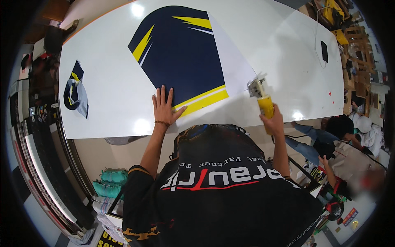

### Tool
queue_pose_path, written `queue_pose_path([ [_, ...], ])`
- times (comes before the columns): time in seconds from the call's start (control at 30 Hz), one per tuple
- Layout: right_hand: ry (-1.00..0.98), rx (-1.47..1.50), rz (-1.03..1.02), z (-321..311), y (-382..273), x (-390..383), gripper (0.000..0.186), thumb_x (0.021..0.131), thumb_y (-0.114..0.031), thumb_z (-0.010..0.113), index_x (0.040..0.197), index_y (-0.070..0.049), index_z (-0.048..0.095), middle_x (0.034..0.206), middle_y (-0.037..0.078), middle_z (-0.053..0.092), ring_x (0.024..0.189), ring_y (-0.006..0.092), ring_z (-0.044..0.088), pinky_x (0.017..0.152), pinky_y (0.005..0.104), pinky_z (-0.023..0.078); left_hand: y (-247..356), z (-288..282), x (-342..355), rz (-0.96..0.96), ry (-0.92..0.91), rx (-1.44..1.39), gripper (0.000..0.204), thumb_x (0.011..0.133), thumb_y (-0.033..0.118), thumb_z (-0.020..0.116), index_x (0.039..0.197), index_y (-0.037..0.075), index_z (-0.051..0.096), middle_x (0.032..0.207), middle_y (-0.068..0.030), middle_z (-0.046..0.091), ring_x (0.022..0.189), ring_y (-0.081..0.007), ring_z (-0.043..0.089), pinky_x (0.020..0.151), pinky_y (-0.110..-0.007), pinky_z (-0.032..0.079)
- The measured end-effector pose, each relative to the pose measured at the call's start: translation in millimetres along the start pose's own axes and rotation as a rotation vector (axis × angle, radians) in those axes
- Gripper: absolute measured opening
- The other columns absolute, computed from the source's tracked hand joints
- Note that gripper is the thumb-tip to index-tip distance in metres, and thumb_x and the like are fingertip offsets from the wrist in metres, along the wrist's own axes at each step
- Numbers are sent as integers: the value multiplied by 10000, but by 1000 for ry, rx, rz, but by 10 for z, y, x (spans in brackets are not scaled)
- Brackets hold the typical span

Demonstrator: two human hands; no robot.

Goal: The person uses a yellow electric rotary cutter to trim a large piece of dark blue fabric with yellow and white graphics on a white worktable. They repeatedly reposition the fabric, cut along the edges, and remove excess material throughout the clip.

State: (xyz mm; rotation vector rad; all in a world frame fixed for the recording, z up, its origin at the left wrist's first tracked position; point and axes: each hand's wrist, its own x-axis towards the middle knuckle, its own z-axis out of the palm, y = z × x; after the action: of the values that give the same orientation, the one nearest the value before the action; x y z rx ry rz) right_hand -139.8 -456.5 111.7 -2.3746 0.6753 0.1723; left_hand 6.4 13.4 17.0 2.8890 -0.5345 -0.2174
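Note:
A navy fabric panel (185, 53) with yellow and white slashes and a yellow band along its near edge lies flat on the white table. White paper or fabric (232, 59) extends from beneath its right side. My left hand (165, 108) rests open, fingers spread, on the panel's lower left corner and the tabletop beside it. In my right hand (275, 120) is a yellow handheld electric fabric cutter (266, 106), its metal head close to the tip of the white piece. Whether the cutter's blade touches the piece I cannot tell.
The white table (296, 53) has a curved-looking far edge. A crumpled navy, yellow and grey fabric scrap (77, 90) lies at left. A black phone (324, 51) with a white cable sits at right. Another person (329, 148) is at the lower right, beside the table.

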Motion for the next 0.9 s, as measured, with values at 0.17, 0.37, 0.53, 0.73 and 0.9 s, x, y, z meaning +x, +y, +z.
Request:
queue_pose_path([
  [0.17, -105, -157, -2, 317, -161, -631, 746, 794, -275, 843, 1428, -60, 514, 1135, 244, 737, 1066, 469, 711, 905, 537, 565, -55, 105, -246, 5, 45, -1, 1045, 901, 724, 664, 1674, 93, 350, 1756, -263, 178, 1635, -451, 143, 1294, -649, 119],
  [0.37, -114, -139, -66, 531, -324, -689, 779, 808, -246, 808, 1479, -54, 462, 1169, 278, 702, 1088, 481, 689, 900, 541, 558, -25, 46, -237, -18, 62, -33, 1065, 890, 731, 672, 1671, 85, 344, 1750, -257, 197, 1643, -419, 137, 1308, -622, 97],
  [0.53, -120, -171, -107, 549, -398, -561, 795, 825, -248, 771, 1516, -61, 425, 1124, 282, 715, 1042, 494, 698, 863, 564, 563, -25, 54, -242, -22, 77, -51, 1076, 876, 732, 686, 1668, 87, 349, 1751, -252, 197, 1644, -405, 143, 1312, -610, 92],
  [0.73, -157, -197, -94, 566, -456, -436, 814, 825, -263, 756, 1539, -86, 407, 1054, 283, 741, 971, 515, 716, 818, 584, 574, -17, 37, -250, -25, 68, -43, 1068, 873, 742, 674, 1668, 103, 356, 1752, -244, 200, 1648, -392, 132, 1320, -591, 85],
  [0.9, -146, -194, -106, 600, -485, -361, 819, 821, -286, 754, 1543, -113, 409, 1073, 289, 742, 983, 513, 720, 833, 586, 580, -12, 27, -251, -42, 50, -48, 1068, 871, 749, 671, 1667, 110, 359, 1753, -236, 204, 1648, -385, 134, 1322, -586, 82],
])
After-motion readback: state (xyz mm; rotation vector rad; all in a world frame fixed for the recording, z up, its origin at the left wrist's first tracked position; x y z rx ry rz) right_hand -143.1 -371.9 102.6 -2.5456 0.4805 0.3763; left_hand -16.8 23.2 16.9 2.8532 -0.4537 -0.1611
